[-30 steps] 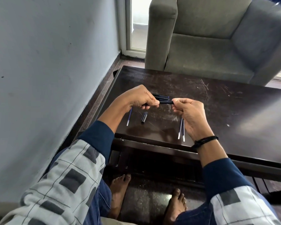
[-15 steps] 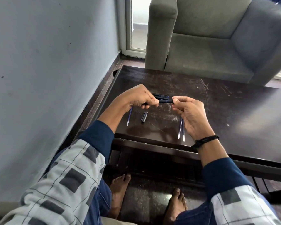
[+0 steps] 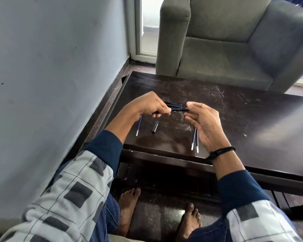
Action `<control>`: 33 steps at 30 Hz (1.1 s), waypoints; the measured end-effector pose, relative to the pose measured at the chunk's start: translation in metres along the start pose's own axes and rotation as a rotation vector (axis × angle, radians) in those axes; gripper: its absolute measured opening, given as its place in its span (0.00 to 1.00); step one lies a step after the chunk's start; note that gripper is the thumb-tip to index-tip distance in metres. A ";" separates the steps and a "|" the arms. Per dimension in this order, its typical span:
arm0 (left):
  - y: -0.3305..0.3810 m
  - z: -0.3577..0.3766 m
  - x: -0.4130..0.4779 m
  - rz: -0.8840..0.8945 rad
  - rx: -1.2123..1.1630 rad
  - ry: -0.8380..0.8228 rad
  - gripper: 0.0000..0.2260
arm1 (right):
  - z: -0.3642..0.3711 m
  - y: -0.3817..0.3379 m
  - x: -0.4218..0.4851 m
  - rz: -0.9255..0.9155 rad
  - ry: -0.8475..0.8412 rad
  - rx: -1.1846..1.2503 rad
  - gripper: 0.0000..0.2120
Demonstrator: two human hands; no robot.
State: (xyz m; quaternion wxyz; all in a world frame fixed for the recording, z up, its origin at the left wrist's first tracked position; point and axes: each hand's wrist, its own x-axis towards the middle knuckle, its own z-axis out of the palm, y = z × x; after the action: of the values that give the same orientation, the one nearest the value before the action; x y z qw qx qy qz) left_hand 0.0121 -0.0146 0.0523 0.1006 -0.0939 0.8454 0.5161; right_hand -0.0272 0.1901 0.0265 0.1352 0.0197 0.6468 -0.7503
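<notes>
A grey wall (image 3: 51, 84) fills the left side. A grey armchair (image 3: 225, 49) stands at the far end, touching the back edge of a dark, scratched table (image 3: 243, 119). The person sits at the near edge of the table, with checked sleeves over blue cuffs. Two bare feet (image 3: 128, 203) rest on the floor beneath it.

Both hands hang just above the front left part of the table. The left hand (image 3: 149, 106) is curled, and its thumb and fingers pinch one end of a black pen (image 3: 179, 110). The pen lies level in the air and points toward the right hand (image 3: 203, 126). That hand is loosely open, palm turned inward, with the fingers relaxed and spread. Its top fingertip sits right at the free end of the pen; whether it touches cannot be told. A black wristband (image 3: 220, 151) circles the right wrist.

On the table just behind the hands lie some spare pens (image 3: 173, 104), close together. Two refills (image 3: 194, 139) lie side by side under the right hand and reach toward the near edge. A single refill (image 3: 139, 125) lies below the left hand, partly hidden by it. A black cap (image 3: 155, 127) lies just beside that refill, between it and the pair.
</notes>
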 end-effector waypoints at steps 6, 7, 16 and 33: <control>0.000 0.001 0.000 -0.003 0.007 -0.008 0.05 | -0.001 0.006 0.004 -0.012 0.017 -0.076 0.03; 0.000 0.001 0.001 0.000 0.008 -0.005 0.05 | -0.001 0.005 0.003 -0.016 0.012 -0.074 0.02; 0.000 0.003 0.002 0.002 0.015 -0.002 0.07 | 0.000 0.007 0.005 -0.021 0.025 -0.126 0.12; -0.001 0.006 0.003 0.010 -0.001 -0.001 0.06 | 0.002 0.008 0.003 -0.058 -0.019 -0.187 0.03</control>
State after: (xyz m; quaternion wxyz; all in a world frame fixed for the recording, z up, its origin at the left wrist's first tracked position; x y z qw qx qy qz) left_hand 0.0097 -0.0099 0.0482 0.0984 -0.0895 0.8455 0.5171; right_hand -0.0279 0.1869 0.0189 0.1207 -0.0192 0.7131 -0.6903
